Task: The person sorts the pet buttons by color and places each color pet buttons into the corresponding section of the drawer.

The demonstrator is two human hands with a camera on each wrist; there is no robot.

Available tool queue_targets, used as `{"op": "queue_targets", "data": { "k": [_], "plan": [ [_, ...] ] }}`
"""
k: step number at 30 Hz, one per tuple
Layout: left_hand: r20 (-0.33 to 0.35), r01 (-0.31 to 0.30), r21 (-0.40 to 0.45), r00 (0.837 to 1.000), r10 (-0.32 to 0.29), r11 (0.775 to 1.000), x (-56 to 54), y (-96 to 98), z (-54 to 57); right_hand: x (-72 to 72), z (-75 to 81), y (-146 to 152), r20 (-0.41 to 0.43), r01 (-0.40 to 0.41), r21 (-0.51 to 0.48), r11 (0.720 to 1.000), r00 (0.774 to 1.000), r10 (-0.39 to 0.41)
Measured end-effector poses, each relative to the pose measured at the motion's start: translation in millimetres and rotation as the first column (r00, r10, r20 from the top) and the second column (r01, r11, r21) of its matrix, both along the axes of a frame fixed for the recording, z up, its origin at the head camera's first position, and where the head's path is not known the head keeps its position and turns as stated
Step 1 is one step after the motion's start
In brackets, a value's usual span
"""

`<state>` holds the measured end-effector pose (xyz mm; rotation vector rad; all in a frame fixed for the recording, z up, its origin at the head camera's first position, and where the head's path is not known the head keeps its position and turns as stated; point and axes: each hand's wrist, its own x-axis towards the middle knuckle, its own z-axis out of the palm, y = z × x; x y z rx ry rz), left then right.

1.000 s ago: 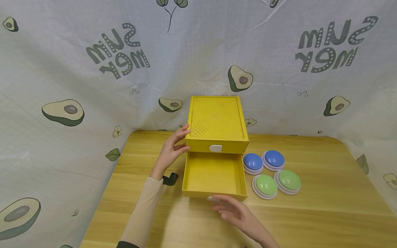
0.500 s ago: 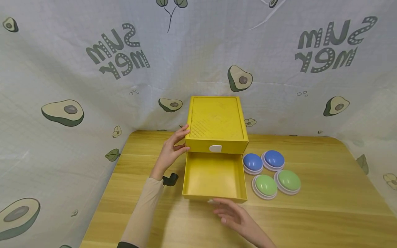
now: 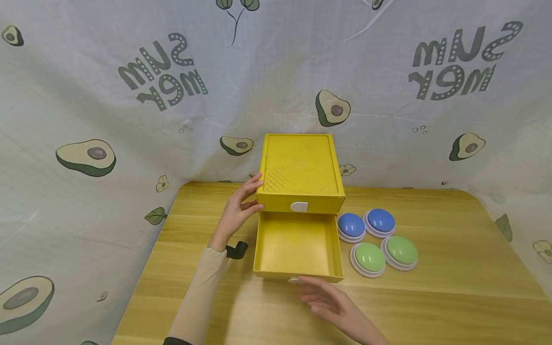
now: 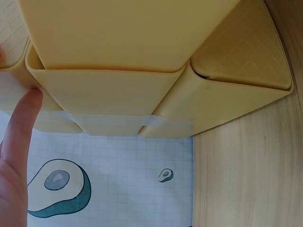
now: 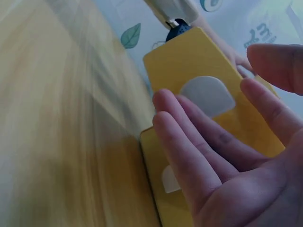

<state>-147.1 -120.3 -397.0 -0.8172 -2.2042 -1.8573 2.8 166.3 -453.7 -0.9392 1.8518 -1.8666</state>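
Observation:
A yellow drawer cabinet (image 3: 302, 165) stands at the back middle of the table. Below its closed top drawer with a white handle (image 3: 299, 207), another drawer (image 3: 297, 244) is pulled out and holds nothing. My left hand (image 3: 235, 211) rests against the cabinet's left side, thumb by the front corner; in the left wrist view one finger (image 4: 26, 111) touches the yellow wall. My right hand (image 3: 332, 304) is just in front of the pulled-out drawer, fingertips right by its white handle (image 3: 295, 279). The right wrist view has those fingers (image 5: 182, 156) extended and overlapping the handle (image 5: 208, 94).
Two blue-topped round push buttons (image 3: 351, 225) and two green-topped ones (image 3: 369, 258) lie to the right of the drawer. Behind the wooden table (image 3: 465, 268) hangs a cloth (image 3: 276, 72) printed with avocados. A dark device (image 3: 237, 249) sits at the left wrist.
The pulled-out drawer has slid slightly farther toward me since a second ago. My right hand has moved a little down, then slightly right, off the handle. My left hand has kept its place.

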Motion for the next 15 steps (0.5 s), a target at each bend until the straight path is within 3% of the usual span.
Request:
{"op": "queue_targets", "data": {
  "k": [7,11,15],
  "plan": [
    [0.020,-0.008,-0.002,1.000,0.008,1.000,-0.1,0.0,-0.4,1.1,15.3,14,0.070,-0.004,-0.077,0.997,0.997,0.009],
    [0.021,-0.009,-0.002,1.000,0.009,1.000,-0.1,0.3,-0.6,-5.2,19.5,23,-0.022,0.007,-0.193,0.981,1.000,-0.012],
    [0.009,-0.007,0.003,1.000,0.007,1.000,0.0,0.8,0.1,-11.2,22.7,34,-0.096,0.075,-0.286,0.955,0.990,-0.106]
  ]
}}
